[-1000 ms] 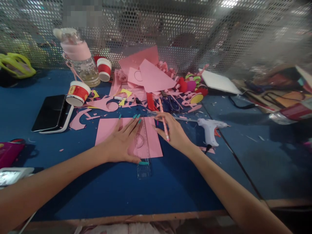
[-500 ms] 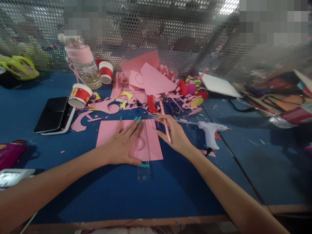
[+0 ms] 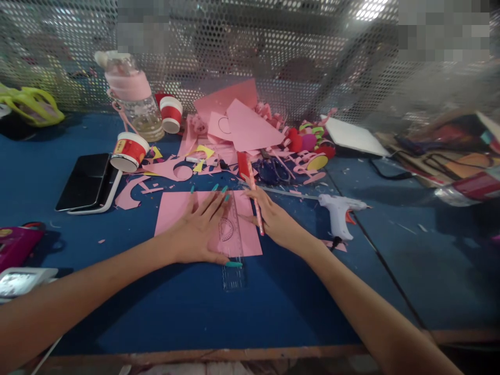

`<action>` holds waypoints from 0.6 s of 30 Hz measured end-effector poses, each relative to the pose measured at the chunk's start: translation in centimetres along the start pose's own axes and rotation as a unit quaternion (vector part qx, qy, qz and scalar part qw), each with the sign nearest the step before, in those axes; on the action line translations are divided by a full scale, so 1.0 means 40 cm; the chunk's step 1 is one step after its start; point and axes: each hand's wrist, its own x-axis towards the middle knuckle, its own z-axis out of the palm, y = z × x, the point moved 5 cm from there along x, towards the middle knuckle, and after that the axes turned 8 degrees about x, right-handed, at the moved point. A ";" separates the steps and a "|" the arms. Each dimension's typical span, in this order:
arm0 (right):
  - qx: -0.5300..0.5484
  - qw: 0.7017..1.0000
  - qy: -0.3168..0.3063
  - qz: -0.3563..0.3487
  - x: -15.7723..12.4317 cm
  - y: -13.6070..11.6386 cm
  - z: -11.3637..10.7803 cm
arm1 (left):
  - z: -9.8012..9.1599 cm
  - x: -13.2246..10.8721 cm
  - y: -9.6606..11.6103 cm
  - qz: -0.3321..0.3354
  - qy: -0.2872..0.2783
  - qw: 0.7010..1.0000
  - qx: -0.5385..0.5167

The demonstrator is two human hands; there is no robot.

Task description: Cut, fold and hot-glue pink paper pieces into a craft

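A blue table [image 3: 167, 317] runs back to a perforated metal screen [image 3: 297, 47], with a clear bottle [image 3: 130, 101], pink paper scraps [image 3: 166, 167] and a white glue gun [image 3: 338, 212] around the workspace. The pink sheet [image 3: 170, 209] lies flat in front, partly beneath the left hand [image 3: 197, 232], which is spread wide, its thumb on the clear ruler [image 3: 233, 240] laid across the sheet. The right hand [image 3: 275, 221] holds a pink pencil [image 3: 258, 212] by the sheet's right side; whether its fingertips touch the ruler is hard to tell. Compared with half a second ago, the right hand has shifted left, nearer the ruler.
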 end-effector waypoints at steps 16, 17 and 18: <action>-0.046 0.998 -0.026 -0.043 -0.013 -0.008 0.005 | 0.002 0.000 -0.002 -0.001 0.021 1.000 -0.011; -0.047 0.997 -0.031 -0.048 -0.015 -0.007 0.006 | 0.002 -0.001 -0.002 -0.001 0.024 1.000 -0.012; -0.051 0.997 -0.037 -0.054 -0.016 -0.005 0.007 | 0.002 -0.001 -0.002 -0.002 0.022 1.000 -0.013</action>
